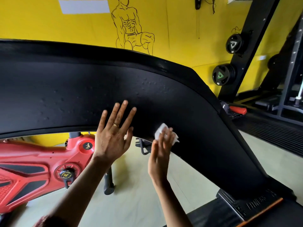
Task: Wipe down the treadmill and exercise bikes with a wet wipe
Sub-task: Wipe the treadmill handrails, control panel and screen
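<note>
Yellow gym wall (180, 22) ahead, red exercise bike (37, 163) lower left. Broad black treadmill panel (82, 89) arcs before me. My left hand (113, 136) flat on it, fingers spread. My right hand (161, 149) pinches white wet wipe (161, 132) against panel's lower edge.

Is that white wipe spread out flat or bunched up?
Bunched up: the wet wipe shows as a crumpled wad pressed by the right hand against the treadmill panel.

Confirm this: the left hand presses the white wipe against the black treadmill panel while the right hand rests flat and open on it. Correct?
Not quite. In the head view the right hand holds the white wipe against the black treadmill panel; the left hand is the flat, open one.
</note>
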